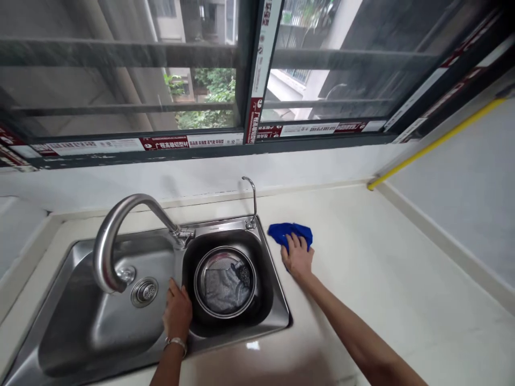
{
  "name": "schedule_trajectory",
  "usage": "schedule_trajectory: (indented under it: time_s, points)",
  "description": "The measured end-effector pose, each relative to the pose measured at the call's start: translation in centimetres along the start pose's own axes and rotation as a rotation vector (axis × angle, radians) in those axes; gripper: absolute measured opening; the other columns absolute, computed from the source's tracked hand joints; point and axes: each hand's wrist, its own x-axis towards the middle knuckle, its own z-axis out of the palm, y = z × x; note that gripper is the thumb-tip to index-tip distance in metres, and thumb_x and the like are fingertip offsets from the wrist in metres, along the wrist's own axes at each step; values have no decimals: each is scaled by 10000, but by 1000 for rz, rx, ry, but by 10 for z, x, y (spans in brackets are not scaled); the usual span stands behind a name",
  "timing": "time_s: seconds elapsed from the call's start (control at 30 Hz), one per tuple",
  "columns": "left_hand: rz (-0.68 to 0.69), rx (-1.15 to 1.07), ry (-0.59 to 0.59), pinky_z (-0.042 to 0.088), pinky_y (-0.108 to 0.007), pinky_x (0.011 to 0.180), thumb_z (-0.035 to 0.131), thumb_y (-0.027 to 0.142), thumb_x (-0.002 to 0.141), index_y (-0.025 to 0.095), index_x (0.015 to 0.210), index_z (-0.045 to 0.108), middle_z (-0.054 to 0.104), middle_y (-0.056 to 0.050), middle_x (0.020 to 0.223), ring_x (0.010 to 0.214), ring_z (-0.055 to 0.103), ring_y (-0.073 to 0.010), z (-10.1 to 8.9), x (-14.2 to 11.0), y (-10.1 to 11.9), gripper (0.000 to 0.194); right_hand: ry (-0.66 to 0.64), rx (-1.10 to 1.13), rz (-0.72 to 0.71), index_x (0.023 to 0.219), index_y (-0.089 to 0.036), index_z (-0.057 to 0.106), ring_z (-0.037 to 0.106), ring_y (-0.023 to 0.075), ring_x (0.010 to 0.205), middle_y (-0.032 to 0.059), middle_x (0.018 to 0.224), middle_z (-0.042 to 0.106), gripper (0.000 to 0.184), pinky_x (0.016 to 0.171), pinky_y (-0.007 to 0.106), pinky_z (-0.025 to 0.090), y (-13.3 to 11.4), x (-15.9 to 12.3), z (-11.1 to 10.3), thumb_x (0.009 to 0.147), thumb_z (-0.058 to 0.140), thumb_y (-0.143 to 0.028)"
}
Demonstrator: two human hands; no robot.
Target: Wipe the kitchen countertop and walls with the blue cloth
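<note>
Well, the right hand (296, 257) lies spread on a blue cloth (290, 233) near the back edge of the table (386, 300), just beside a steel double sink (88, 332); the left hand (176, 313), fingers together, rests on the sink's divider. Red-and-white window-frame stickers (164, 143) carry Chinese print, too blurred to read.

Crumpled blue cloth (290, 236) — on the stone countertop (382, 257)

Open tabletop (386, 279) to the right of your right hand (296, 257), sink rim (278, 289) just left of it, strainer (224, 282) just right of your left hand (177, 316), arched faucet (105, 252) beyond it
</note>
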Motion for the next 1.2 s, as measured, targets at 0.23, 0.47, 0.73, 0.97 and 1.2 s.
schedule_trajectory:
  time_s: [0.23,0.47,0.73,0.97,1.2]
  points:
    - [62,-33,48,599,-442,833,327,277,975,-10,1469,379,593,-338,1261,1092,669,-348,5,0,-8,573,-35,479,-185,1338,-250,606,617,312,1107,113,1228,688,408,916,485,521,-60,-74,-1,989,410,-328]
    - [86,-9,108,614,-391,719,330,260,983,20,1472,389,618,-309,1255,996,700,-305,11,1,-12,548,-97,1081,273,1247,-174,646,689,235,939,85,1055,742,495,884,363,552,-170,-49,-2,971,477,-549]
    - [-13,61,72,584,-357,550,229,345,1030,-8,1463,372,645,-270,1260,854,736,-293,6,0,-5,577,266,892,436,1344,-59,538,562,310,1238,247,1325,602,557,1078,496,431,-220,38,53,970,355,-428]
    - [-86,92,5,592,-368,526,241,364,1030,39,1478,367,650,-240,1284,795,743,-271,8,1,-3,568,12,565,363,1429,-92,535,438,348,1228,181,1516,478,587,1036,558,412,-235,48,95,883,403,-261]
    - [-106,67,-34,624,-404,602,253,354,1029,39,1487,350,634,-250,1295,900,740,-294,8,1,-2,564,-153,343,226,1507,-70,447,365,375,1258,171,1593,375,633,963,575,420,-250,40,85,892,417,-213]
